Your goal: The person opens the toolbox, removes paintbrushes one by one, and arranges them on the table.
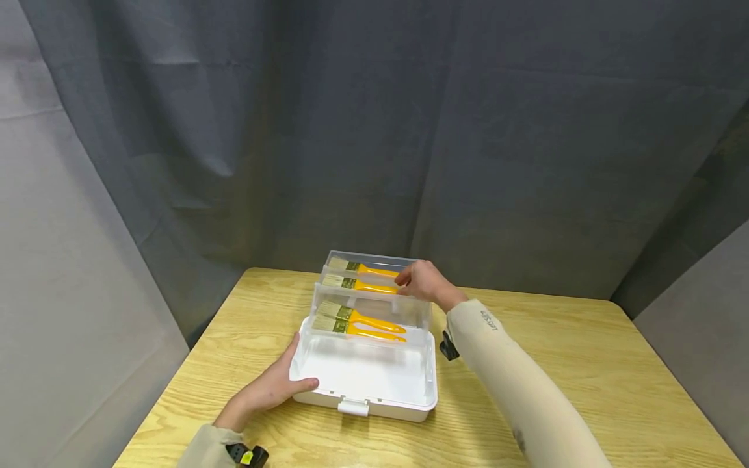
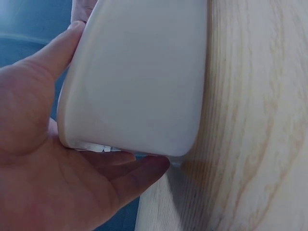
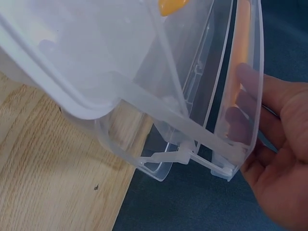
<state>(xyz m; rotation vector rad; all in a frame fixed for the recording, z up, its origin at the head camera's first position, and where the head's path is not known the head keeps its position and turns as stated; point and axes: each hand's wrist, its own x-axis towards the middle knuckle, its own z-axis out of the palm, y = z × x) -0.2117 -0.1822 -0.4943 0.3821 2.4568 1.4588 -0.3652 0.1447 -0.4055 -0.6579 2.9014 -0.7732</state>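
A white storage box [image 1: 363,412] stands on the table with its clear tiered trays [image 1: 418,312] raised. Two paintbrushes with yellow-orange handles lie in the lowest tray, the nearer paintbrush [image 1: 374,334] beside the farther one [image 1: 374,321]. One paintbrush [image 1: 371,287] lies in the middle tier and another [image 1: 377,270] in the top tier. My right hand [image 1: 426,283] pinches at the handle end of the middle-tier paintbrush; in the right wrist view its fingers [image 3: 248,82] show through clear plastic against an orange handle. My left hand [image 1: 275,385] grips the box's left side, thumb over the rim.
The wooden table [image 1: 556,364] extends on both sides of the box. A dark grey curtain [image 1: 351,130] hangs behind it, with light grey panels [image 1: 70,292] at the sides. The box's white floor [image 1: 365,370] shows below the trays.
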